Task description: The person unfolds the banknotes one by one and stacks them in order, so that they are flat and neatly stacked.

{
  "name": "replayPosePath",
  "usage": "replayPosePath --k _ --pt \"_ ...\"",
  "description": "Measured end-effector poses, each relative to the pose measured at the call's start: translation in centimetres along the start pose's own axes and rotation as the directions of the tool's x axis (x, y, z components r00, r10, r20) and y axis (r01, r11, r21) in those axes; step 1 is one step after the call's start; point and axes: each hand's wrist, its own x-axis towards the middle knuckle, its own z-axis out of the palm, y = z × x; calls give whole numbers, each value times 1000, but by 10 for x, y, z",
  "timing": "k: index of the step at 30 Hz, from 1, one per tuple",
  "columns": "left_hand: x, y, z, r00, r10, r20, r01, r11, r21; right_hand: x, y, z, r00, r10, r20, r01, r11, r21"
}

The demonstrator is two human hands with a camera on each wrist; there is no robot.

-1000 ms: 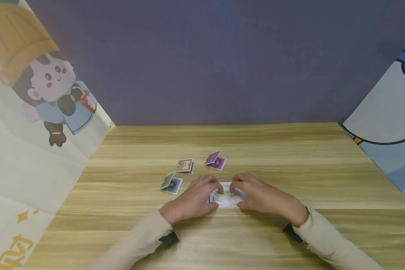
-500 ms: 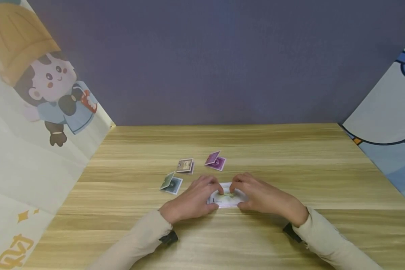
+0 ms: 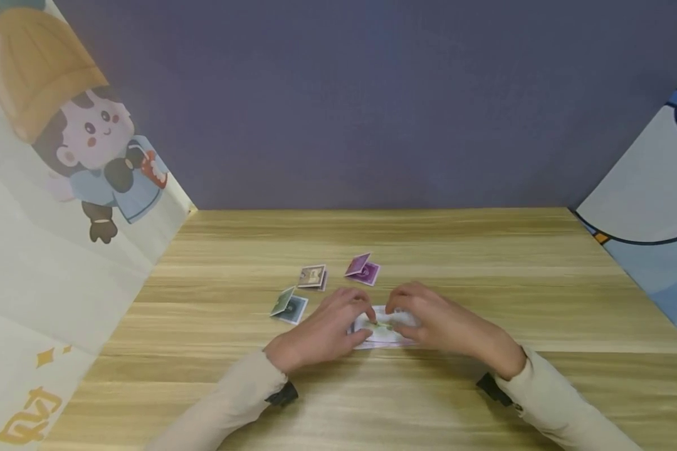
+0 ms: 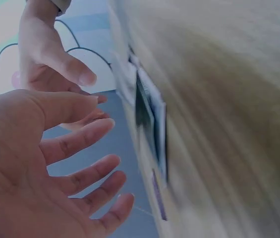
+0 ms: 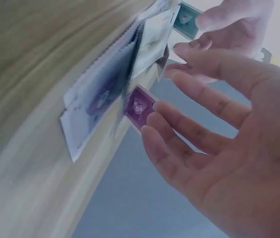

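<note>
A pale banknote (image 3: pixel 380 336) with a "1" print lies at the table's near middle, between both hands. The right wrist view shows it as the standing half of a folded note (image 5: pixel 153 42), beside pale purple paper notes (image 5: pixel 97 96). My left hand (image 3: pixel 324 329) hovers at its left side, fingers loosely bent and apart. On the other side my right hand (image 3: pixel 448 322) hangs over the note's right part. Both wrist views show the fingers spread with nothing between them. In the head view the hands cover the note's two ends.
Behind the hands stand three folded notes: a green one (image 3: pixel 291 307) at the left, a brown one (image 3: pixel 313 276), and a purple one (image 3: pixel 363 270) farther back. They rest on the wood-grain table (image 3: pixel 485 250), which meets a dark blue-grey panel (image 3: pixel 372 106).
Both thumbs have come off the note's near edge and moved inward. The right hand has loosened and risen slightly. The folded notes behind stay put, while the head view has shifted a little.
</note>
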Motion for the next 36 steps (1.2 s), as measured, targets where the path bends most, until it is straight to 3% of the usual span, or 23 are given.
replayPosePath --k 7,15,23,30,36 --pt "-11 -1 -18 992 17 -127 -20 1000 -22 3 -5 -6 998 -29 -51 29 1000 -5" --pt "-40 -25 -51 953 -55 -297 32 996 -82 10 -15 -10 999 -16 -47 16 1000 -8" --pt "-65 -49 -64 935 -179 -305 136 978 -155 32 -34 -13 999 35 -15 -36 999 -17" --pt "-77 -76 -66 918 -246 -309 192 961 -197 63 -49 -9 998 49 -50 -45 996 76" --pt "-92 -98 -68 899 -343 -273 271 924 -270 90 -61 2 998 38 -59 -31 994 106"
